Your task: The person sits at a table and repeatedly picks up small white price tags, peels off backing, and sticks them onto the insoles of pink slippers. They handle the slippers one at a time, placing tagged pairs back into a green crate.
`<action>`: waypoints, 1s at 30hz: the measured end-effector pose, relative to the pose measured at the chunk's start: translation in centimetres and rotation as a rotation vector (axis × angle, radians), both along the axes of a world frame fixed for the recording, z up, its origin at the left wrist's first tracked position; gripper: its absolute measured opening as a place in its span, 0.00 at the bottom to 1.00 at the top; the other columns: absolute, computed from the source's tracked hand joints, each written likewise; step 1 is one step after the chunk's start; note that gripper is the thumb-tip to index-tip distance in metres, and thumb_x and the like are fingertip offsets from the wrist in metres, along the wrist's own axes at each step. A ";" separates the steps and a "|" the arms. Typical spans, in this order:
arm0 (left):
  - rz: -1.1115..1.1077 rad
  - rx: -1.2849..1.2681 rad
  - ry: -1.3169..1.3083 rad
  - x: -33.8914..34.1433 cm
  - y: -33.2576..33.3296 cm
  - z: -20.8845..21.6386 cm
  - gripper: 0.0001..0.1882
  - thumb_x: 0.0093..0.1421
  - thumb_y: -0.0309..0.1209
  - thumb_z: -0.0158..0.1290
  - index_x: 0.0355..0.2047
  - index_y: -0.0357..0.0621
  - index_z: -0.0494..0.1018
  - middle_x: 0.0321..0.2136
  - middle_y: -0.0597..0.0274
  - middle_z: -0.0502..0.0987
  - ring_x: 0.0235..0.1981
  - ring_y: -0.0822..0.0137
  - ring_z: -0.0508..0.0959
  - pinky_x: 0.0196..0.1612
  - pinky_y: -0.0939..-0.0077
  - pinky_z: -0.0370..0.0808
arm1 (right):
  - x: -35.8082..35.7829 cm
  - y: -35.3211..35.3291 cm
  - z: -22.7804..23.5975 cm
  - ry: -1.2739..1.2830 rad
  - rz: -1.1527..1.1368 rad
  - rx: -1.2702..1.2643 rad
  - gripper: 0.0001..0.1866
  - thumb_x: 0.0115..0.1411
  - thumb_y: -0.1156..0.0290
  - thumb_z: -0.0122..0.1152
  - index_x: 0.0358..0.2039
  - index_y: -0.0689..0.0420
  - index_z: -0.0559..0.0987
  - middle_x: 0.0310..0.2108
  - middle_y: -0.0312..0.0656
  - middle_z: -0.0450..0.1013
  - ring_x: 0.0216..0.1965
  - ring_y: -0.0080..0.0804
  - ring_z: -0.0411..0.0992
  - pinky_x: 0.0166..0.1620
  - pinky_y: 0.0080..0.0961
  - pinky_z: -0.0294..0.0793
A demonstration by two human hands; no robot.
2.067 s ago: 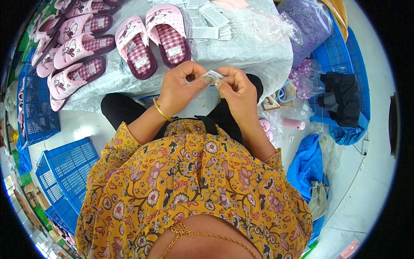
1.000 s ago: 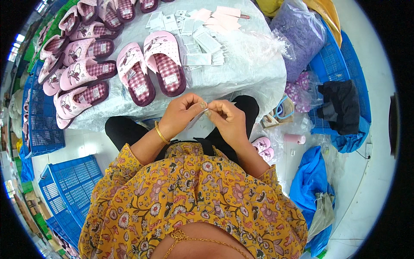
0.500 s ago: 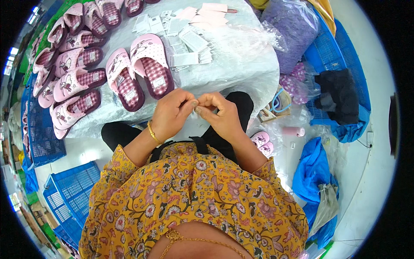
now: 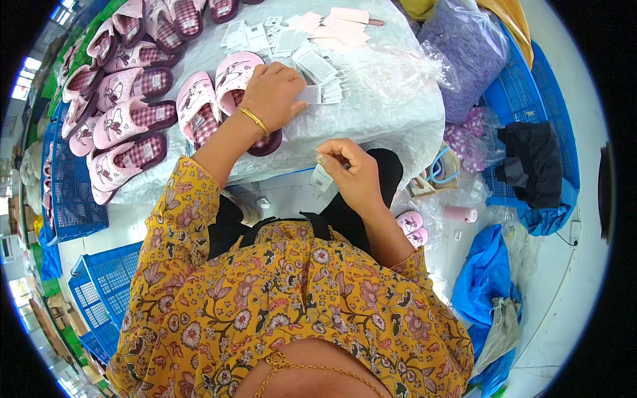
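My left hand [image 4: 273, 96] reaches over the table, across the right slipper of a pink pair. Its thumb and fingers are apart, at the edge of a small white card [image 4: 310, 95] beside a loose pile of white cards [image 4: 318, 66]. The palm partly hides the right slipper [image 4: 233, 71]; the left slipper [image 4: 198, 99] lies beside it, toe pointing away, partly under my wrist. Nearer to me, my right hand [image 4: 350, 171] is in front of the table edge, fingers pinched together. A small white tag [image 4: 321, 179] hangs at its fingertips above my lap.
Several more pink slippers with checked insoles [image 4: 133, 156] crowd the table's left side. Pink cards [image 4: 342, 25] and clear plastic film [image 4: 391, 66] lie farther back. Blue crates [image 4: 113, 282] stand on the left. A bagged purple fluffy bundle [image 4: 458, 50] and an open box [image 4: 434, 182] are right.
My hands were pinched together above my lap. The left hand has moved up and away to the cards and slipper; the right has shifted slightly right, and a white tag now shows at it.
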State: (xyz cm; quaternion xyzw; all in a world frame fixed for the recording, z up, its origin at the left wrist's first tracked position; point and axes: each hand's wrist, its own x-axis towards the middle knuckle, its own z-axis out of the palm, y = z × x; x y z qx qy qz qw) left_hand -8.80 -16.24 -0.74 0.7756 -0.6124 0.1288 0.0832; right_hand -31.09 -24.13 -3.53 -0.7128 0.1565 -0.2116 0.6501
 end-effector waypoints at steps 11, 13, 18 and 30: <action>-0.169 -0.159 0.152 0.0 -0.8 1.6 0.21 0.57 0.39 0.59 0.49 0.47 0.73 0.48 0.60 0.76 0.53 0.58 0.71 0.57 0.60 0.65 | -0.5 -0.7 0.9 -0.160 -0.162 -0.288 0.06 0.59 0.73 0.65 0.37 0.59 0.80 0.39 0.39 0.77 0.42 0.26 0.74 0.45 0.24 0.73; -0.234 -0.119 0.103 -0.4 -0.8 2.5 0.21 0.57 0.38 0.59 0.50 0.46 0.73 0.49 0.60 0.75 0.54 0.58 0.71 0.59 0.60 0.64 | 0.3 -1.8 0.4 -0.139 -0.291 -0.037 0.07 0.59 0.71 0.65 0.38 0.58 0.79 0.41 0.40 0.76 0.44 0.26 0.73 0.47 0.26 0.72; -0.336 -0.064 0.032 -1.6 0.0 3.5 0.25 0.55 0.34 0.61 0.52 0.43 0.72 0.51 0.58 0.74 0.54 0.55 0.71 0.60 0.60 0.64 | 4.4 -2.8 1.4 -0.159 -0.349 0.056 0.05 0.62 0.77 0.61 0.39 0.61 0.78 0.32 0.33 0.75 0.31 0.16 0.69 0.37 0.15 0.70; 0.204 -0.526 0.957 -1.5 1.6 2.5 0.21 0.58 0.34 0.61 0.49 0.36 0.74 0.39 0.56 0.77 0.36 0.67 0.75 0.38 0.74 0.74 | 7.6 -1.6 1.0 -0.273 -0.398 0.139 0.06 0.64 0.77 0.59 0.40 0.63 0.76 0.33 0.35 0.75 0.31 0.18 0.71 0.35 0.20 0.73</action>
